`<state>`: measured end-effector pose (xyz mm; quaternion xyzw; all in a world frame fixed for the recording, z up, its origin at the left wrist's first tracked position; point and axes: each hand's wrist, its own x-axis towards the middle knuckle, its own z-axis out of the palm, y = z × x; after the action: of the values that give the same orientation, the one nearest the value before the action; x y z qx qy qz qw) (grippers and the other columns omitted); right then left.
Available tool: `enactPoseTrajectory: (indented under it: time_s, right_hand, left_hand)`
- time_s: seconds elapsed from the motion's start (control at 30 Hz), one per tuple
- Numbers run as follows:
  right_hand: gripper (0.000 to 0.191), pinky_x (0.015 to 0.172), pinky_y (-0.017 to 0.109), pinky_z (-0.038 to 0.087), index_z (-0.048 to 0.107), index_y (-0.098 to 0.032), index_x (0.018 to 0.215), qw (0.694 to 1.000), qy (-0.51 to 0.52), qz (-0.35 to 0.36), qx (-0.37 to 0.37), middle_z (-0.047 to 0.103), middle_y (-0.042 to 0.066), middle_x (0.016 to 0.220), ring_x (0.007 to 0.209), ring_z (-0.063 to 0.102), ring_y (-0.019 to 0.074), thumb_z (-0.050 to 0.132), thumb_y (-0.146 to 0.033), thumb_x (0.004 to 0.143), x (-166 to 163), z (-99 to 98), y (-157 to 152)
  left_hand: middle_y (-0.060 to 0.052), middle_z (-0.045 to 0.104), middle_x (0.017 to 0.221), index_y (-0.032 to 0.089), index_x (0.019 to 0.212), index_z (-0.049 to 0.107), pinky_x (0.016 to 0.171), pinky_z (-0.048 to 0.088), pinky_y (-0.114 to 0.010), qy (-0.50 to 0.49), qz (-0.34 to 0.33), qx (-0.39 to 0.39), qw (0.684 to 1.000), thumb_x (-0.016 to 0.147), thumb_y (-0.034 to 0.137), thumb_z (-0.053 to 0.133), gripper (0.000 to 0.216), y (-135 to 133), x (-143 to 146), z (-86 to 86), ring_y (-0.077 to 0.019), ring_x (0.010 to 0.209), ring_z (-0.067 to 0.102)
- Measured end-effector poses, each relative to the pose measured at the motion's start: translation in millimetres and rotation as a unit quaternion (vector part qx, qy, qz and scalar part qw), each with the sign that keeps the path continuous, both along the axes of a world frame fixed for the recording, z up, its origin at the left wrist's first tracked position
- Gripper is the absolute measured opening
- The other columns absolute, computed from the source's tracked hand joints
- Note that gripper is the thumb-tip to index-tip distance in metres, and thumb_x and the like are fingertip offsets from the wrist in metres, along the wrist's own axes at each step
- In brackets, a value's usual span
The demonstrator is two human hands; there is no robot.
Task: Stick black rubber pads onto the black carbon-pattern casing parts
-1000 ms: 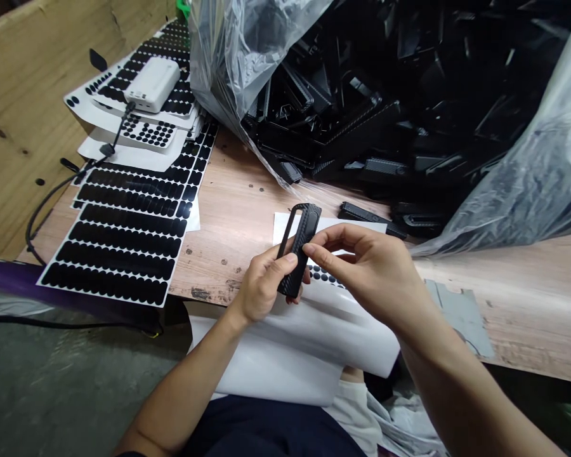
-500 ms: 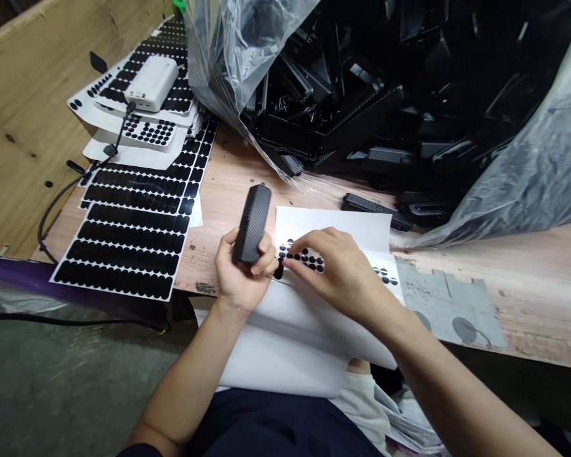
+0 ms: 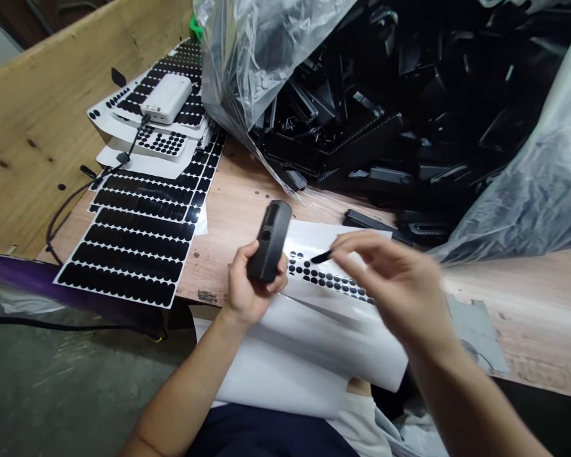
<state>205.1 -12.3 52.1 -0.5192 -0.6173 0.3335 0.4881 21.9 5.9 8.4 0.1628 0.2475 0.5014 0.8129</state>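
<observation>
A: What's new against half a second ago?

B: The right hand [image 3: 400, 279] is up from the left end of the dotted sheet [image 3: 309, 233], and a thin dark piece [image 3: 321, 257] now sticks out from its fingertips, above the dots

A: How's that grip?

B: Nearly closed, pinching one end of the piece; the hand is blurred, so I can't tell finer detail

A: And the black case [image 3: 269, 241]?

B: In the left hand [image 3: 252, 292], thumb and fingers wrapped round its lower part, tilted, just left of the sheet and over the table [image 3: 219, 209]

A: So where does the work stand?

B: I'd judge the piece, probably a sticker, is free of the sheet; it and the case are near each other but apart
</observation>
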Motion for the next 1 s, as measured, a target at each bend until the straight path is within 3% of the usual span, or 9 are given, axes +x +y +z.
enactPoseTrajectory:
  time_s: [0.1, 0.2, 0.3, 0.53, 1.0]
  right_hand:
    - [0.018, 0.097, 0.046, 0.057, 0.079, -0.030, 0.081, 0.976, 0.159, -0.065, -0.137, 0.079, 0.002, 0.102, 0.104, 0.072, 0.0262, 0.090, -0.044, 0.076, 13, 21.0, 15]
    - [0.027, 0.106, 0.048, 0.053, 0.079, -0.027, 0.075, 0.969, 0.155, -0.034, -0.191, 0.080, 0.004, 0.110, 0.114, 0.071, 0.0289, 0.095, -0.047, 0.067, 13, 29.3, 26]
    - [0.029, 0.110, 0.049, 0.050, 0.078, -0.026, 0.072, 0.973, 0.141, -0.013, -0.182, 0.080, 0.004, 0.106, 0.114, 0.071, 0.0290, 0.096, -0.048, 0.065, 6, 28.3, 30]
    - [0.034, 0.102, 0.050, 0.057, 0.078, -0.025, 0.074, 0.974, 0.127, 0.017, -0.187, 0.080, 0.004, 0.089, 0.094, 0.074, 0.0276, 0.096, -0.052, 0.064, -2, 27.0, 31]
    - [0.037, 0.090, 0.046, 0.061, 0.076, -0.023, 0.075, 0.988, 0.039, 0.008, -0.150, 0.081, 0.007, 0.095, 0.092, 0.074, 0.0274, 0.090, -0.058, 0.071, 1, 27.6, 30]
  left_hand:
    - [-0.002, 0.058, 0.059, 0.015, 0.080, 0.061, 0.041, 0.026, -0.022, 0.076, -0.053, 0.063, 0.994, 0.087, 0.050, 0.061, 0.036, -5, 2, -6.2, -0.0089, 0.042, 0.040]
    - [-0.004, 0.061, 0.062, 0.014, 0.075, 0.063, 0.046, 0.032, -0.025, 0.133, -0.070, 0.127, 0.980, 0.090, 0.051, 0.059, 0.040, -9, 3, -10.4, -0.0105, 0.048, 0.045]
    - [-0.004, 0.062, 0.064, 0.014, 0.073, 0.064, 0.051, 0.034, -0.026, 0.153, -0.080, 0.159, 0.972, 0.093, 0.050, 0.057, 0.042, -10, 2, -11.6, -0.0112, 0.053, 0.047]
    - [-0.005, 0.063, 0.065, 0.015, 0.073, 0.065, 0.054, 0.034, -0.028, 0.160, -0.088, 0.166, 0.969, 0.094, 0.052, 0.056, 0.043, -9, 1, -12.0, -0.0133, 0.055, 0.048]
    - [-0.005, 0.063, 0.066, 0.016, 0.073, 0.064, 0.058, 0.038, -0.028, 0.161, -0.097, 0.171, 0.967, 0.092, 0.052, 0.058, 0.041, -8, 1, -9.2, -0.0140, 0.057, 0.051]
